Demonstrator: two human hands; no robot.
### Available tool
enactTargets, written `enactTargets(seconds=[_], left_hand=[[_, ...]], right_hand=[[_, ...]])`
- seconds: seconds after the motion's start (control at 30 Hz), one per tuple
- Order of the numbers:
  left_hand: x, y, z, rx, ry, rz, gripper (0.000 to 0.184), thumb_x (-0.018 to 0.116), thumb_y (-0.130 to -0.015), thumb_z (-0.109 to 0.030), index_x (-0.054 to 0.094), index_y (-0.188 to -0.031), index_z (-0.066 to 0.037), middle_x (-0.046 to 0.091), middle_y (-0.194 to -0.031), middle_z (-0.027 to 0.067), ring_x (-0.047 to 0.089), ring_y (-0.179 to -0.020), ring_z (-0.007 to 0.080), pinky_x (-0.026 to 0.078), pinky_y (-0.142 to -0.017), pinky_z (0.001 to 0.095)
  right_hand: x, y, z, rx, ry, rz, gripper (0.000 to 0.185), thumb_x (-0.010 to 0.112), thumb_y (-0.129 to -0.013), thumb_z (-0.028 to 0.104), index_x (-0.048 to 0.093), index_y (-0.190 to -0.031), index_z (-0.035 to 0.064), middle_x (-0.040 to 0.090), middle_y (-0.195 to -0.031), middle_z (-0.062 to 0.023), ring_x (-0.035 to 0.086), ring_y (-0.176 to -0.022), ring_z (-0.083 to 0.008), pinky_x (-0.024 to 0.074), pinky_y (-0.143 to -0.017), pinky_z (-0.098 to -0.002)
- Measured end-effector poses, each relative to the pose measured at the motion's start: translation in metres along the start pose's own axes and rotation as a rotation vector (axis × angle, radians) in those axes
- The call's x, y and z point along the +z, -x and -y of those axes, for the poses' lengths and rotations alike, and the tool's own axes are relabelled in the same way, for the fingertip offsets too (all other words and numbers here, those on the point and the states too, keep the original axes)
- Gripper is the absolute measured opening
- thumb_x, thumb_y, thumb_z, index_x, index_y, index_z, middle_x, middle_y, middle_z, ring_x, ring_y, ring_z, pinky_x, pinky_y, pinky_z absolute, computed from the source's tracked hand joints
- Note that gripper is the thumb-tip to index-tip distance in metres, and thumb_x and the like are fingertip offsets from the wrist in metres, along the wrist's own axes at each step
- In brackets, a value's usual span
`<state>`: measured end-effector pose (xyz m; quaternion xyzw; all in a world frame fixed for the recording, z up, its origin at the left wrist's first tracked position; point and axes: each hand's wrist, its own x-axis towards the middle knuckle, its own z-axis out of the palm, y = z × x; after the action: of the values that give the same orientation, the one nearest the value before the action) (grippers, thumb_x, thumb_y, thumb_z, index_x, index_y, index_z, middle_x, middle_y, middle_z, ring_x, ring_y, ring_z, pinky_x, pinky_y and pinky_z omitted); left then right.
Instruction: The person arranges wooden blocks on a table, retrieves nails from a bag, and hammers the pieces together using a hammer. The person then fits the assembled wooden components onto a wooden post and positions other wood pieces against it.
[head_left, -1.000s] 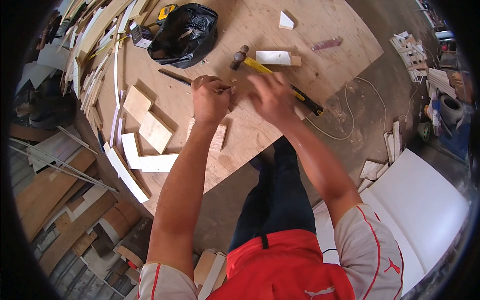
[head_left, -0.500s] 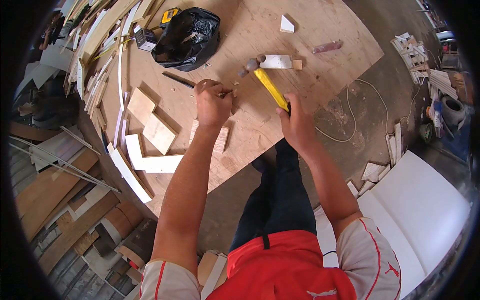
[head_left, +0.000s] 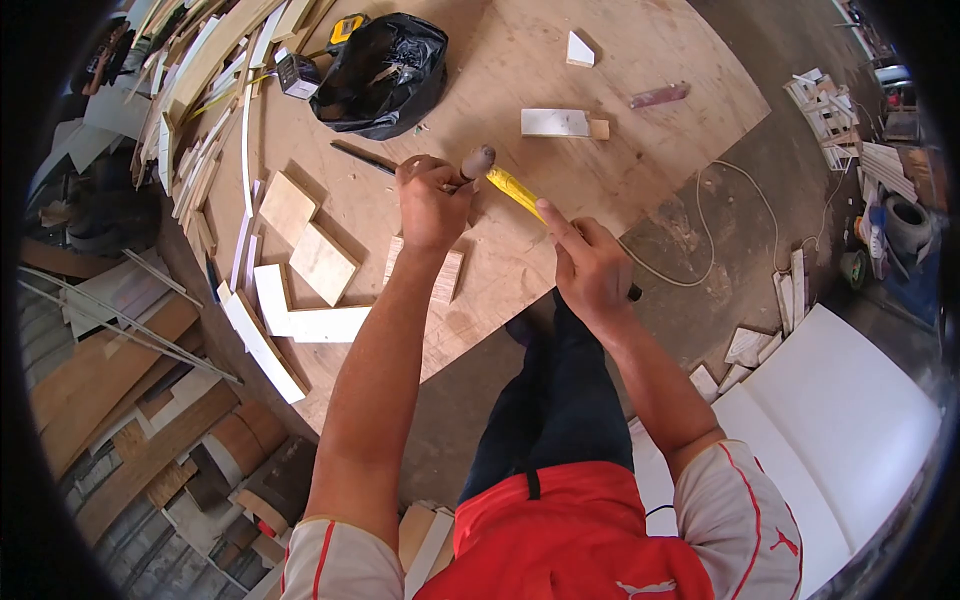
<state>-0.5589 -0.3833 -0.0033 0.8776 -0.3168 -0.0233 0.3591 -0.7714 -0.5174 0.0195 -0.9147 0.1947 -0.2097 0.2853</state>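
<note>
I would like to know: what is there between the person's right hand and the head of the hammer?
The head view shows the hammer's yellow handle between the right hand and the hammer head, over the wooden tabletop.

Ball-peen hammer [head_left: 515,193], one. Head grey-brown, dull metal, rounded end showing; handle bright yellow, black at butt. Held in right hand [head_left: 597,268], slanting, head toward far left, butt protruding behind fist. Head just beside left hand's fingers [head_left: 425,168]; contact unclear.

Small dark object [head_left: 453,187], one. Pinched in left hand [head_left: 435,210], mostly covered by fingers; kind and full shape not discernible.
</note>
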Motion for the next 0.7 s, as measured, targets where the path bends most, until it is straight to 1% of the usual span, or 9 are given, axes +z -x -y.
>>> enactTargets(seconds=[0.27, 0.47, 0.57, 0.7], left_hand=[[0.0011, -0.0022, 0.0052, 0.023, -0.017, 0.017, 0.013, 0.088, -0.069, -0.008, 0.078, -0.076, -0.003, 0.072, -0.091, 0.0105, 0.061, -0.110, 0.0329, 0.044, -0.103, 0.0444], [0.0010, -0.0013, 0.0032, 0.008, 0.015, -0.001, 0.013, 0.088, -0.069, -0.008, 0.078, -0.075, -0.003, 0.072, -0.090, 0.0099, 0.062, -0.109, 0.0319, 0.044, -0.103, 0.0435], [0.0020, -0.0012, 0.0029, 0.009, 0.021, -0.002, 0.013, 0.088, -0.069, -0.007, 0.078, -0.075, -0.003, 0.072, -0.090, 0.0090, 0.063, -0.109, 0.0312, 0.045, -0.103, 0.0430], [0.0032, -0.0021, 0.0068, -0.006, 0.039, 0.009, 0.012, 0.087, -0.068, -0.006, 0.078, -0.075, -0.003, 0.072, -0.090, 0.0082, 0.063, -0.108, 0.0306, 0.045, -0.103, 0.0424]], right_hand=[[0.0005, 0.0045, 0.0001, 0.001, 0.056, 0.029, 0.069, 0.074, -0.086, 0.002, 0.066, -0.149, 0.0291, 0.062, -0.084, -0.0068, 0.064, -0.073, -0.0285, 0.0535, -0.066, -0.0419], [0.0034, 0.0035, -0.0044, -0.053, 0.040, -0.064, 0.072, 0.074, -0.084, 0.001, 0.066, -0.149, 0.0301, 0.062, -0.086, -0.0064, 0.064, -0.074, -0.0279, 0.0542, -0.066, -0.0410], [0.0023, -0.0005, -0.0020, -0.056, 0.096, 0.001, 0.072, 0.074, -0.083, 0.001, 0.066, -0.149, 0.0303, 0.063, -0.087, -0.0063, 0.064, -0.074, -0.0280, 0.0544, -0.066, -0.0411], [0.0032, -0.0002, -0.0021, -0.027, 0.074, 0.014, 0.072, 0.074, -0.083, 0.001, 0.067, -0.148, 0.0306, 0.063, -0.086, -0.0062, 0.065, -0.074, -0.0280, 0.0544, -0.066, -0.0411]])
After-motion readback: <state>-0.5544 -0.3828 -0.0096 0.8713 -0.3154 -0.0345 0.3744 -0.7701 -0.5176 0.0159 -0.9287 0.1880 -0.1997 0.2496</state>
